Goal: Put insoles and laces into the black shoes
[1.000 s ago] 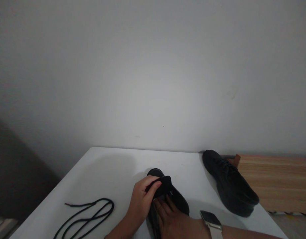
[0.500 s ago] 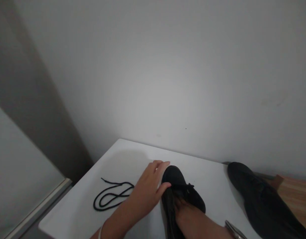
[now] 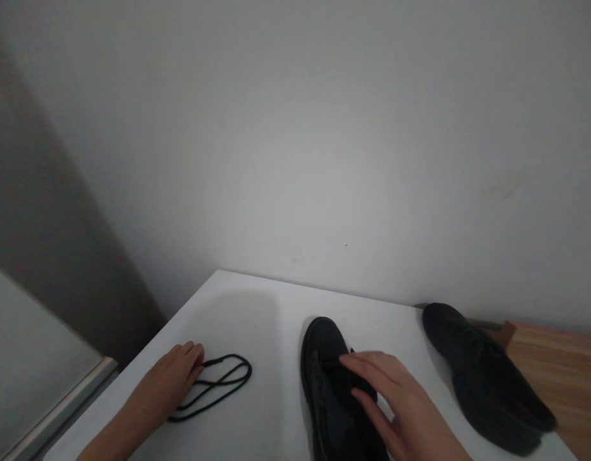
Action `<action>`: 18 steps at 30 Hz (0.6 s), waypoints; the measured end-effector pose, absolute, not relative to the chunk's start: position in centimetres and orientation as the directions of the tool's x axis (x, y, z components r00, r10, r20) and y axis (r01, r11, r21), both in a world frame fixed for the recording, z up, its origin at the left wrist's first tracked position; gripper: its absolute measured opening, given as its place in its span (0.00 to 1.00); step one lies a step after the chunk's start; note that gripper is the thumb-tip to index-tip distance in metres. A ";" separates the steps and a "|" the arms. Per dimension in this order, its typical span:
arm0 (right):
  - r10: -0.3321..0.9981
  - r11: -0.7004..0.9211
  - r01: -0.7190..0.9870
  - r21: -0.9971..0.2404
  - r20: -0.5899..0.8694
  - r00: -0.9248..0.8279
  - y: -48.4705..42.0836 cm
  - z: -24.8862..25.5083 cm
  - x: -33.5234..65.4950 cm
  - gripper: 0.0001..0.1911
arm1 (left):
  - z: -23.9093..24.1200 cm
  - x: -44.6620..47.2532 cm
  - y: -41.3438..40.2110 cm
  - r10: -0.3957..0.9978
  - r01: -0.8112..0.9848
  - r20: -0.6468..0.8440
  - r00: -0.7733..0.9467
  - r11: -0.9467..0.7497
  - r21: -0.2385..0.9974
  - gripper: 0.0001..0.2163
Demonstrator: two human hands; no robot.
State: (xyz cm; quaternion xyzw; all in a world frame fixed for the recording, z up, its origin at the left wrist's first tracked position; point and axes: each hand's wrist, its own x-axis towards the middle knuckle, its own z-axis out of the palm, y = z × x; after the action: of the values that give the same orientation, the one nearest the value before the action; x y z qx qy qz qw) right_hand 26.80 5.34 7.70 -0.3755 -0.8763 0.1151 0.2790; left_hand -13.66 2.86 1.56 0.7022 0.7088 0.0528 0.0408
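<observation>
A black shoe (image 3: 326, 365) stands on the white table (image 3: 257, 314), toe pointing away from me. My right hand (image 3: 396, 400) lies over its tongue and right side with the fingers stretched out and apart. A loose black shoelace (image 3: 218, 381) lies in loops on the table to the left of the shoe. My left hand (image 3: 173, 378) rests flat on the table at the lace's left end, fingertips touching it. Whether the fingers pinch the lace is not visible.
A second black shoe (image 3: 482, 374) lies at the table's right edge, beside a wooden surface (image 3: 559, 358). A plain white wall rises behind the table. The table's left edge drops off next to a grey wall panel (image 3: 45, 256).
My left hand left the shoe and moved left to the shoelace. My right hand came out of the shoe and now lies on top of it. The view shifted slightly.
</observation>
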 end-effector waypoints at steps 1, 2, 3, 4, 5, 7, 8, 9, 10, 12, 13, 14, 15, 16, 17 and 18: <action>0.721 0.693 0.586 -0.420 0.378 -0.581 5.4 7.4 26.4 0.17 | 1.4 -13.6 2.8 1.000 0.992 0.021 -0.008 0.005 0.126 0.09; 0.718 0.695 0.582 -0.422 0.367 -0.592 5.3 7.2 26.0 0.15 | 1.3 -13.5 2.8 1.000 0.993 0.026 -0.007 0.004 0.119 0.09; 0.713 0.700 0.581 -0.415 0.364 -0.599 5.3 6.9 25.7 0.15 | 1.1 -13.5 2.8 0.999 0.993 0.032 -0.006 0.003 0.115 0.08; 0.706 0.707 0.581 -0.403 0.363 -0.607 5.1 6.7 25.5 0.15 | 1.0 -13.4 2.8 0.999 0.993 0.040 -0.007 0.002 0.116 0.07; 0.697 0.716 0.580 -0.389 0.358 -0.621 5.0 6.5 25.4 0.15 | 1.0 -13.3 2.8 0.999 0.992 0.048 -0.013 0.007 0.124 0.07; 0.686 0.726 0.586 -0.359 0.330 -0.648 4.8 6.3 25.2 0.16 | 1.1 -13.1 2.8 0.997 0.986 0.069 -0.033 0.021 0.167 0.08; 0.687 0.725 0.595 -0.346 0.308 -0.658 4.7 6.3 25.2 0.16 | 1.3 -12.9 2.8 0.996 0.979 0.083 -0.042 0.024 0.202 0.08; 0.695 0.717 0.609 -0.339 0.276 -0.664 4.7 6.3 25.1 0.16 | 1.6 -12.6 2.7 0.994 0.969 0.099 -0.043 0.018 0.245 0.09; 0.706 0.704 0.625 -0.336 0.237 -0.668 4.6 6.4 25.0 0.15 | 2.1 -12.2 2.7 0.992 0.957 0.119 -0.036 0.000 0.291 0.09; 0.729 0.673 0.664 -0.325 0.144 -0.669 4.7 6.6 24.6 0.13 | 3.3 -11.0 2.6 0.985 0.917 0.173 -0.009 -0.061 0.394 0.10; 0.735 0.662 0.680 -0.315 0.095 -0.671 4.7 6.7 24.4 0.11 | 4.0 -10.3 2.4 0.980 0.890 0.200 0.000 -0.091 0.446 0.10; 0.737 0.655 0.693 -0.300 0.055 -0.673 4.8 6.8 24.3 0.10 | 4.8 -9.5 2.3 0.976 0.861 0.219 0.004 -0.115 0.495 0.10; 0.739 0.650 0.705 -0.284 0.024 -0.673 4.8 7.0 24.2 0.09 | 5.4 -8.7 2.1 0.973 0.830 0.231 0.007 -0.134 0.541 0.10; 0.738 0.650 0.709 -0.273 0.006 -0.675 4.8 7.2 24.1 0.09 | 6.0 -7.8 2.0 0.972 0.802 0.235 0.018 -0.155 0.577 0.09; 0.734 0.654 0.706 -0.273 0.003 -0.679 4.8 7.4 24.1 0.09 | 6.5 -6.9 1.8 0.971 0.774 0.235 0.039 -0.177 0.608 0.09; 0.725 0.662 0.692 -0.287 0.015 -0.688 4.7 7.6 24.3 0.09 | 6.9 -6.1 1.6 0.971 0.746 0.230 0.071 -0.205 0.633 0.08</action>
State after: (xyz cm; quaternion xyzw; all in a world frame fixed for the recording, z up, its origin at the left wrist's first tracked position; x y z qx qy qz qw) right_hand 24.25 4.69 7.64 -0.3895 -0.9095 0.1305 0.0639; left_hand -6.07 1.62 6.95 0.7096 0.6049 0.3143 0.1783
